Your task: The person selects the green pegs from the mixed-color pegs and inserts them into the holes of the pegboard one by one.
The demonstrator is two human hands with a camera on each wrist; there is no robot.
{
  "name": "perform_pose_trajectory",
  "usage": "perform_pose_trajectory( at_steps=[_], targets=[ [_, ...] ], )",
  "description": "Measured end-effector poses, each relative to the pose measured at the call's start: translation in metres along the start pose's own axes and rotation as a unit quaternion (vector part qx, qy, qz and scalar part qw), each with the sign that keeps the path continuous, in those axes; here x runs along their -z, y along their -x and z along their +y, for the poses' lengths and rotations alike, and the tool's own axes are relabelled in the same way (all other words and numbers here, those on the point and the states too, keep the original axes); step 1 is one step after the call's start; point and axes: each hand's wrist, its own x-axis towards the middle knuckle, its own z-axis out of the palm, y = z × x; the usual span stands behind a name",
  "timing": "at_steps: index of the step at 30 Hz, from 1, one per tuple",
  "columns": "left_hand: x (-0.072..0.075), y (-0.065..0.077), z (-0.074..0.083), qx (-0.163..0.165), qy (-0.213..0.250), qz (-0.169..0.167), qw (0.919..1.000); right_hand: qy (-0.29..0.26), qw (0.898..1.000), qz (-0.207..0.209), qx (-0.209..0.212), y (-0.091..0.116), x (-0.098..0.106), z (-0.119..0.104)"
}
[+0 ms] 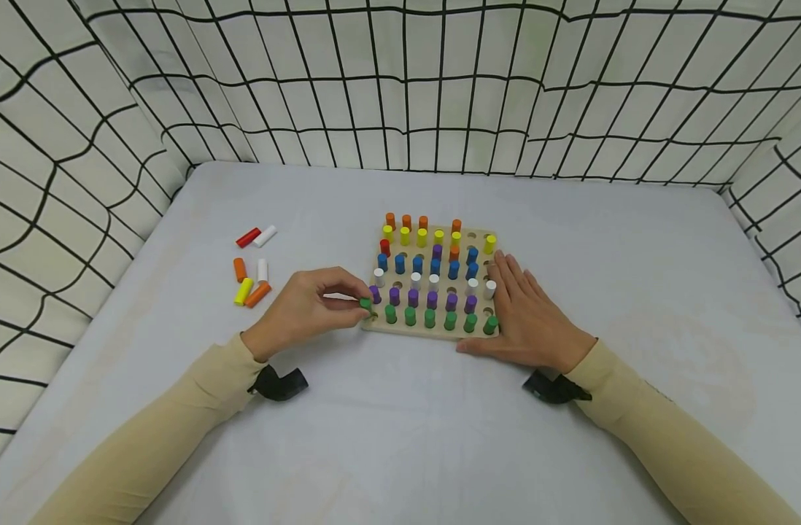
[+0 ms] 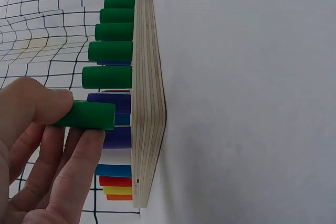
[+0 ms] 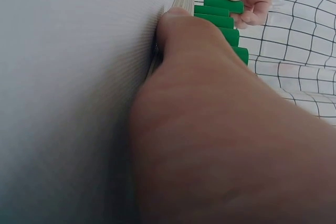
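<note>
My left hand [image 1: 305, 310] pinches a green peg [image 2: 92, 115] between thumb and fingers, at the near left corner of a wooden peg board [image 2: 147, 103]. In the left wrist view the peg's lower end stands apart from the board. Along the board's right side lies my right hand [image 1: 532, 321], fingers straight and thumb at the near right corner. The board carries rows of coloured pegs: green pegs [image 1: 430, 319] nearest, then purple pegs [image 1: 413, 298], white, blue, a mixed row, yellow pegs [image 1: 422, 238] and orange. A purple peg [image 1: 436, 251] and a red peg [image 1: 384, 249] stand in the mixed row.
Loose pegs lie left of the board on the white table [image 1: 400, 437]: a red peg [image 1: 248, 238], white pegs [image 1: 262, 270], a yellow peg [image 1: 244, 292] and orange pegs [image 1: 259, 295]. Black netting [image 1: 407, 80] before white walls surrounds the table's back and sides.
</note>
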Motion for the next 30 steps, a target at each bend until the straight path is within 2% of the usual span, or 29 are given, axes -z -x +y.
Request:
perform_pose_trajectory(
  at_steps=[10,21,26,30],
  targets=[
    [-0.0036,0.0000,-0.0011,0.000,0.007,-0.009,0.9999,-0.001,1.000,0.001,0.001,-0.0003,0.0001,-0.0002],
    [-0.0043,-0.0016,-0.0065,0.004,-0.006,-0.031,0.9995,0.000,1.000,0.001,0.001,-0.0006,0.0015,0.0007],
    [-0.0020,-0.0020,-0.0064,0.006,-0.002,-0.033,0.9994,0.002,1.000,0.003,0.004,-0.0001,0.0001,0.0008],
    [0.0041,-0.0013,-0.0073,0.000,-0.021,-0.029,0.9994,-0.001,1.000,0.004,0.008,0.0008,-0.0008,0.0016]
  ],
)
